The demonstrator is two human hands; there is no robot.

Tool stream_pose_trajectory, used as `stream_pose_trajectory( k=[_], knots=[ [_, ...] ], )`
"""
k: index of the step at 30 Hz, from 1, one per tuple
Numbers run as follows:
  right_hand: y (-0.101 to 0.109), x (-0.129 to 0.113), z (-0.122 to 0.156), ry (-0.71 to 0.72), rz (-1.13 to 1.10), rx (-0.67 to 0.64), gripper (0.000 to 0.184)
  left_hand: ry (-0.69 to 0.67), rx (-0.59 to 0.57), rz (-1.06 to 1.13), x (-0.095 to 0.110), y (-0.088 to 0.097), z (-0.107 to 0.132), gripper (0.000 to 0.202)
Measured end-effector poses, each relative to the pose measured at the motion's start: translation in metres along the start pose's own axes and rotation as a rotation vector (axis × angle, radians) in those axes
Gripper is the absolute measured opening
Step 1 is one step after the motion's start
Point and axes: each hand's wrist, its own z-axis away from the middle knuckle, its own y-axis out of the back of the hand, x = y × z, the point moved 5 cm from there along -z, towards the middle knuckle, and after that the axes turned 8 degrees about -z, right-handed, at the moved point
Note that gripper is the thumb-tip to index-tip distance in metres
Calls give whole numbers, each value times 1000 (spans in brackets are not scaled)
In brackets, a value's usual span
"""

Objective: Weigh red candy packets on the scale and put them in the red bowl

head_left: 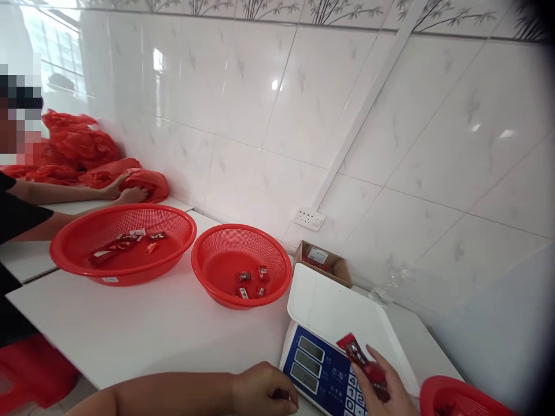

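My right hand (384, 390) holds a small red wrapped packet (358, 355) over the keypad of a blue-and-white weighing scale (338, 323). My left hand (264, 390) rests curled on the table edge just left of the scale, fingers closed; whatever is in it is hidden. A red mesh basket (241, 263) with a few red packets stands behind the scale. A larger red basket (124, 240) with several packets sits further left.
Another person at the left reaches a hand (125, 190) into a pile of red plastic bags (82, 150). A small cardboard box (323, 260) sits by the tiled wall. Another red basket rim (459, 396) shows at bottom right. A wall socket (309, 218) is behind.
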Motion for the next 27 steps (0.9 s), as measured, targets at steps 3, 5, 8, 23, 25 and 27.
stream_pose_trajectory(
  k=[3,5,8,23,25,27],
  knots=[
    [2,-20,-22,62,68,75,60,37,-2,16,-8,-1,-1,22],
    [-5,-29,-34,101,80,78,55,35,-15,19,-12,-3,-2,22],
    [-19,-36,-51,118,55,44,53,12,-48,5,-13,-4,-2,23],
    [-75,-27,-67,497,441,-174,46,17,-38,-109,-10,-6,0,22],
    [-80,-26,-72,465,491,-195,48,6,-34,-124,-7,-5,1,22],
    [-82,-26,-76,441,505,-199,49,5,-37,-129,-5,-3,2,22]
  ],
)
